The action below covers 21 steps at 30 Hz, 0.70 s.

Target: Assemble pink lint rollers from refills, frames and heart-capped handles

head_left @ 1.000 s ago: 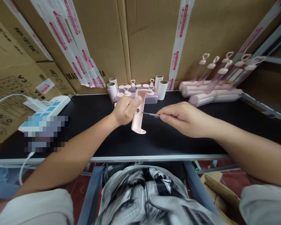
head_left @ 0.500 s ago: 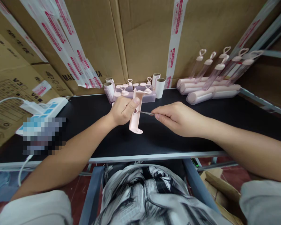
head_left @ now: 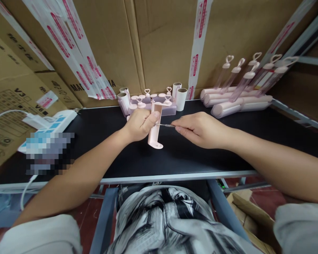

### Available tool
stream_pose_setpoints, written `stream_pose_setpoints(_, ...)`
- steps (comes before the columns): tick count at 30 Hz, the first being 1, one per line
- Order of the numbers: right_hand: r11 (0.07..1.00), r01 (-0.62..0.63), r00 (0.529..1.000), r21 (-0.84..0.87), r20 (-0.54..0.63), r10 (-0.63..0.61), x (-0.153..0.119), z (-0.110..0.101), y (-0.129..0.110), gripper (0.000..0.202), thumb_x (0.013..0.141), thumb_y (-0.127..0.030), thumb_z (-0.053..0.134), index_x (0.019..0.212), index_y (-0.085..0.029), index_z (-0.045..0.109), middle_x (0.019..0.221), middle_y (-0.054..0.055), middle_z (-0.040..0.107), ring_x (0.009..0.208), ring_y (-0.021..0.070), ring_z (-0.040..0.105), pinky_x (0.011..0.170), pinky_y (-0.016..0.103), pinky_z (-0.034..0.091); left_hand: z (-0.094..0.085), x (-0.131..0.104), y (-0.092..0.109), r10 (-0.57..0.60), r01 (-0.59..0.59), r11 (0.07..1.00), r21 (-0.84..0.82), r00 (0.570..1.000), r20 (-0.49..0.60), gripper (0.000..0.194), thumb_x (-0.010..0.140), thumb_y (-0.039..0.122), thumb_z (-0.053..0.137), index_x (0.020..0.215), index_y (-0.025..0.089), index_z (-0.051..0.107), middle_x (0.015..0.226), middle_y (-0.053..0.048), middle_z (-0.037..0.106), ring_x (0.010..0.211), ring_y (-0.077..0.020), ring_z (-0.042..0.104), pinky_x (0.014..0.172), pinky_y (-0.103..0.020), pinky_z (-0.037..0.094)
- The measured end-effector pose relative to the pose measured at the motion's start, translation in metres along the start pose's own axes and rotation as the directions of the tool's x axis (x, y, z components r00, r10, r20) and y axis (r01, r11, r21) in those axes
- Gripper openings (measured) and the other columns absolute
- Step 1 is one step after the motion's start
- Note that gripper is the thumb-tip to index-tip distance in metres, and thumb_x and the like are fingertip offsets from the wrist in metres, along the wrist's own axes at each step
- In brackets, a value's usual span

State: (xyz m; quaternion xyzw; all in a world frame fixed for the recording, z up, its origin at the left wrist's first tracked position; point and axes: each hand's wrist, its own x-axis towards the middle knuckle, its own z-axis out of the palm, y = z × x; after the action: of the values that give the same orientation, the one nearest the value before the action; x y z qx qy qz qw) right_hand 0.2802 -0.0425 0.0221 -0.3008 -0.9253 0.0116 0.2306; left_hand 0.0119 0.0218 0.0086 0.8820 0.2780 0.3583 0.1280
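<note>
My left hand is closed around the middle of a pale pink C-shaped plastic piece, its thumb pressed on the inner face. The piece is held upright above the black table, with a bent flange at each end. My right hand pinches a slender metal tool, possibly tweezers or a small screwdriver. The tool points left, and its tip meets the inside of the pink piece beside my left thumb. That thumb partly hides the tip.
Behind my hands stand white tubes and a translucent tray of pink caps, some with heart-shaped loops. Pink cylinders bearing clear tubes lie back right. A power strip is at left. Cardboard walls the back of the black table.
The pink piece and my left hand have shifted slightly right and up. My right hand has risen a little, and the tool's tip sits closer under my left thumb.
</note>
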Motion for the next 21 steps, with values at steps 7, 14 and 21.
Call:
stream_pose_setpoints(7, 0.998, 0.054, 0.998, 0.023, -0.033, -0.053, 0.0, 0.001, 0.0, 0.032, 0.111, -0.024, 0.048, 0.11, -0.015, 0.079, 0.094, 0.012, 0.08, 0.082, 0.0224, 0.073, 0.076, 0.032, 0.05, 0.0, -0.001, 0.005, -0.049, 0.048, 0.991, -0.128, 0.999, -0.005, 0.082, 0.106, 0.083, 0.035, 0.062, 0.018, 0.058, 0.06, -0.006, 0.063, 0.057, -0.0155, 0.06, 0.056, -0.029, 0.042)
stream_pose_setpoints(14, 0.993, -0.096, 0.995, -0.076, -0.011, 0.095, -0.004, 0.0, -0.019, 0.037, 0.111, -0.027, 0.047, 0.126, -0.015, 0.079, 0.105, 0.014, 0.083, 0.086, 0.025, 0.075, 0.077, 0.034, 0.049, 0.005, 0.0, 0.013, -0.139, 0.12, 0.949, -0.291, 0.989, -0.047, 0.078, 0.098, 0.084, 0.056, 0.055, 0.019, 0.054, 0.054, -0.002, 0.054, 0.053, -0.0131, 0.051, 0.051, -0.028, 0.036)
stream_pose_setpoints(21, 0.983, -0.172, 0.984, -0.058, 0.028, 0.174, 0.0, 0.002, -0.02, 0.034, 0.11, -0.025, 0.046, 0.112, -0.016, 0.079, 0.104, 0.015, 0.083, 0.089, 0.0265, 0.074, 0.079, 0.035, 0.047, 0.001, 0.006, 0.009, -0.1, 0.08, 0.966, -0.248, 0.992, -0.071, 0.08, 0.086, 0.091, 0.066, 0.059, 0.017, 0.061, 0.055, -0.001, 0.054, 0.053, -0.0118, 0.049, 0.051, -0.027, 0.034)
